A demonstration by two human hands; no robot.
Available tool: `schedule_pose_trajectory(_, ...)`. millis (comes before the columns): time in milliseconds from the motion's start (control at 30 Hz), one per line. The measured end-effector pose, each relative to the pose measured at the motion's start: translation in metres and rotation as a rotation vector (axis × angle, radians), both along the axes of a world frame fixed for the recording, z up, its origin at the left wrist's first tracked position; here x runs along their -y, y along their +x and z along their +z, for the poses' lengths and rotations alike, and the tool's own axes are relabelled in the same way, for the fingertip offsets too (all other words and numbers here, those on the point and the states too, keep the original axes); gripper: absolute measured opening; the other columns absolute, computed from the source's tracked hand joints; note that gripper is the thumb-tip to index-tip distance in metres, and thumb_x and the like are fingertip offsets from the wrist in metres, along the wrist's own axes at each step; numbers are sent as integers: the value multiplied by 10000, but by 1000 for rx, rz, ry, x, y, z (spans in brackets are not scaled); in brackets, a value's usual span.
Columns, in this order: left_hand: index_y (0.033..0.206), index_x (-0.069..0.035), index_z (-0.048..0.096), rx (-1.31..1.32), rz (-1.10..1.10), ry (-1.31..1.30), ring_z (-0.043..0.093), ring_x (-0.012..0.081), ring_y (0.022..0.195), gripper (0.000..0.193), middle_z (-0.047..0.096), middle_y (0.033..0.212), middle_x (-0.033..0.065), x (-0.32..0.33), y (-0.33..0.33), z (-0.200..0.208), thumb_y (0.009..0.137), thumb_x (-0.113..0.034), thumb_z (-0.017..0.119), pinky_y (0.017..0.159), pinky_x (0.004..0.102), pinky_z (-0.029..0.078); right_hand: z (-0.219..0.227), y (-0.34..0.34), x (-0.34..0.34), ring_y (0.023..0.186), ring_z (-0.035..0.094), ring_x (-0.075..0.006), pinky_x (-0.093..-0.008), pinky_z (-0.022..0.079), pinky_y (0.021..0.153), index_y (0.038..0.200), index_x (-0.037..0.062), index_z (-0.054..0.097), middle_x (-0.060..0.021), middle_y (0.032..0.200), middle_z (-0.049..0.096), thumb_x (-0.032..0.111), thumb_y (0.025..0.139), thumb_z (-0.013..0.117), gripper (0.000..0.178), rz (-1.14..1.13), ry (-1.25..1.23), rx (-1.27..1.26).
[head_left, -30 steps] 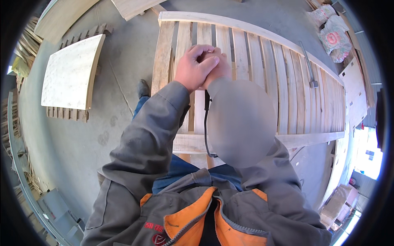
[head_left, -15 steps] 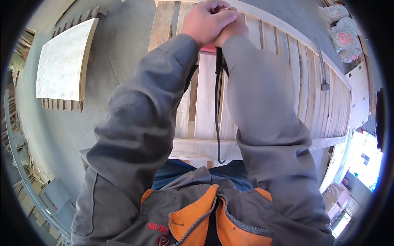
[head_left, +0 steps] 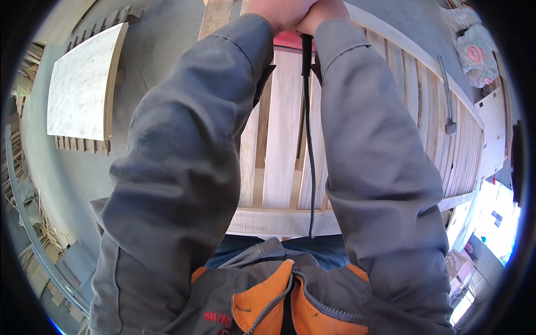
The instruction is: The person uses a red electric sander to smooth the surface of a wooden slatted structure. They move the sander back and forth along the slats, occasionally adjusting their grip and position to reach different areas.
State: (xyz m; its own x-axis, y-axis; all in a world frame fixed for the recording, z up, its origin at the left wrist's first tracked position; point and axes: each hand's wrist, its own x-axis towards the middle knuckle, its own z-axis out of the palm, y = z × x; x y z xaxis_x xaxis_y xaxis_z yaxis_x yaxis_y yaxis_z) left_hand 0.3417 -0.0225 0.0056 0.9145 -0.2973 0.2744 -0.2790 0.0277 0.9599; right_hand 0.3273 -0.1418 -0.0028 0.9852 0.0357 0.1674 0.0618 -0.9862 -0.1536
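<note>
Forward, across a slatted wooden frame [head_left: 273, 221], reaches with grey sleeves [head_left: 184, 128] outstretched, with left hand [head_left: 282, 12] and right hand [head_left: 326, 14] pressed together over a red tool [head_left: 286, 40] toward the frame's left end, its black cord [head_left: 311, 167] running between both sleeves. Cannot tell the grip of either hand, with fingers mostly beyond the upper edge. Takes in, rightward, a block-ended metal rod [head_left: 446, 92] on the slats [head_left: 282, 111], plus a pale panel [head_left: 86, 81] atop a pallet [head_left: 84, 145] at left and sacks [head_left: 474, 56] beyond the frame.
</note>
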Motion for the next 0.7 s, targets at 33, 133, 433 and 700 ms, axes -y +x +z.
schedule_pose_trajectory(33,1101,30,763,36,1,25,738,239,941,409,784,992,188,1,4,-2,926,-339,742,875,353,569,-3,6,4,1291,665,-316,-416,536,1107,1369,221,686,-123,1393,708,387,888,737,512,-16,-30,-42)
schedule_pose_trajectory(133,1088,15,769,124,23,101,746,275,954,407,781,1008,206,-3,18,-1,923,-356,736,881,370,571,2,20,-2,1293,660,-323,-419,528,1115,1376,205,683,-138,1398,704,408,895,722,524,12,-96,-76)
schedule_pose_trajectory(433,1091,20,766,160,1,120,752,299,979,424,782,1033,217,0,52,-3,927,-370,736,895,376,568,-7,61,10,1251,678,-356,-443,551,1066,1274,137,739,-195,1322,728,388,871,745,475,67,-92,9)
schedule_pose_trajectory(700,1083,18,761,446,-20,175,751,335,973,416,775,1028,232,2,63,-16,929,-367,727,896,395,571,-16,62,19,1270,660,-347,-435,531,1087,1312,140,707,-184,1342,715,431,845,777,554,161,-107,90)
